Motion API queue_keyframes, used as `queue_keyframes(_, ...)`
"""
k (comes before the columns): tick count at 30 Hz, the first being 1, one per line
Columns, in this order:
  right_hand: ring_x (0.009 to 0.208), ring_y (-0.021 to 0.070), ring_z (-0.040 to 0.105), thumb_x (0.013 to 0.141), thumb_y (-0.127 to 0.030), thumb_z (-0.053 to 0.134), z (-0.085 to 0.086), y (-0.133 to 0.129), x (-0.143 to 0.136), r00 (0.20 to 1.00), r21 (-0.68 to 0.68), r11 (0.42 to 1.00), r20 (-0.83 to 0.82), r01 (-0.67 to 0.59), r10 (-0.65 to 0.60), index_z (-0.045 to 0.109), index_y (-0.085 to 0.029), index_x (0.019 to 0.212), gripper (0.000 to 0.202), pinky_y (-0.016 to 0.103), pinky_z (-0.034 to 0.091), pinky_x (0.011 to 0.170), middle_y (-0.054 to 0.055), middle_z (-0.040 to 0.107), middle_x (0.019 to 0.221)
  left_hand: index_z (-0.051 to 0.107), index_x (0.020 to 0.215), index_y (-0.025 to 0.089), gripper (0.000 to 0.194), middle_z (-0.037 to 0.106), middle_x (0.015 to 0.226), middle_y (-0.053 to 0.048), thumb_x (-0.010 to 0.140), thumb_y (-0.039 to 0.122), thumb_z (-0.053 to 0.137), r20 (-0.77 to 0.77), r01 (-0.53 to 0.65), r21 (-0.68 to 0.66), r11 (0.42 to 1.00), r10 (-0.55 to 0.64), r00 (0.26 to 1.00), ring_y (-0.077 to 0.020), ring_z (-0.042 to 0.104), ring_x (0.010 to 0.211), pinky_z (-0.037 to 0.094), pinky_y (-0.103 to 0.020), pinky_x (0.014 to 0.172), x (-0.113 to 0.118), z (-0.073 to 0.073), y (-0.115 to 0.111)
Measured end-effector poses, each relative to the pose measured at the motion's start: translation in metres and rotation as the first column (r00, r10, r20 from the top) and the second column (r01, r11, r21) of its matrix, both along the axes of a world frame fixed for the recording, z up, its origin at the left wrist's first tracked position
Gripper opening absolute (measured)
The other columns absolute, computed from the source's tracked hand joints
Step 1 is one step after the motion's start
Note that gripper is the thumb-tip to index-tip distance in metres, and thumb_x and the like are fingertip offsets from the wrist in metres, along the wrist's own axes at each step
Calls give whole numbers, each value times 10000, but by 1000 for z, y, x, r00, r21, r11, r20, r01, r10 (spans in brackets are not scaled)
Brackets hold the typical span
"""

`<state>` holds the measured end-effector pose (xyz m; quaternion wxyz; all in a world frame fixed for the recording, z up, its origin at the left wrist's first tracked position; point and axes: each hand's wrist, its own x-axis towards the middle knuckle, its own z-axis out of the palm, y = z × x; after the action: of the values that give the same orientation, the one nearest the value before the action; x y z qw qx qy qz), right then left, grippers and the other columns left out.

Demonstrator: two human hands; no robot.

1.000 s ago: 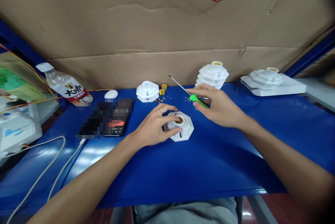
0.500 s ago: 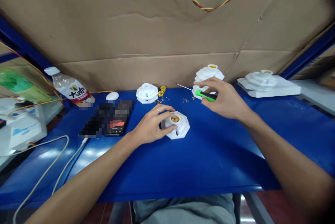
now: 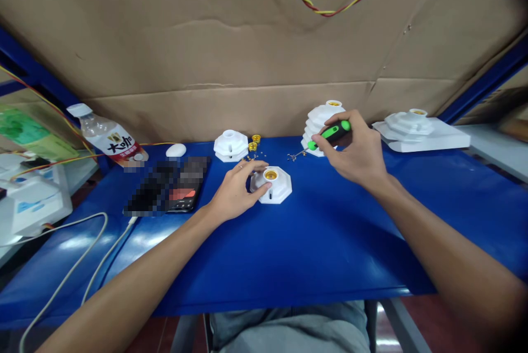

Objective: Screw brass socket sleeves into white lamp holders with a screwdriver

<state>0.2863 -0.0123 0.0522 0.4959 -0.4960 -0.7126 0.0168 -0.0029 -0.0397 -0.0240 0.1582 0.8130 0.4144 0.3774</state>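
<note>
White octagonal lamp socket (image 3: 275,185), brass insert inside, under left hand (image 3: 233,193) fingers; right hand (image 3: 355,152) clasping green-handled screwdriver (image 3: 330,134), tip seemingly down.

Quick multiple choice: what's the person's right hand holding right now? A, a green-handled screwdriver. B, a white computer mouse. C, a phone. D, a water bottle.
A: the right hand is closed around the green-handled screwdriver, its tip pointing down toward the small screws on the blue table, while the left hand steadies the white lamp holder.
</note>
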Motion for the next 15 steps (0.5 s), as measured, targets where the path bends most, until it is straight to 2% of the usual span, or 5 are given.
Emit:
queue_keyframes(10, 679, 251, 754, 852, -459, 858, -12, 8, 5, 996, 18, 1000, 82, -25, 24, 603, -301, 1123, 405, 389, 613, 605, 43, 776, 939, 678, 1309, 241, 381, 782, 1285, -82, 945, 295, 778, 3, 2, 2, 1000, -2, 1000, -265, 729, 1199, 602, -471, 1038, 0, 2, -1)
queue_keyframes(13, 711, 254, 763, 848, -450, 866, -10, 7, 4, 998, 36, 999, 54, -31, 29, 612, -299, 1111, 396, 393, 631, 615, 47, 780, 955, 674, 1310, 245, 390, 783, 1273, -87, 939, 296, 782, 19, 4, -13, 1000, -3, 1000, -271, 733, 1192, 606, -481, 1028, 0, 1, 0)
queue_keyframes(15, 725, 260, 776, 855, -454, 863, -7, 5, 2, 998, 37, 998, -19, -55, 56, 606, -299, 1105, 391, 410, 651, 638, 41, 780, 948, 672, 1304, 244, 407, 786, 1249, -87, 920, 286, 800, 56, 8, -47, 999, -6, 998, -267, 744, 1165, 616, -474, 1003, 2, 2, 0)
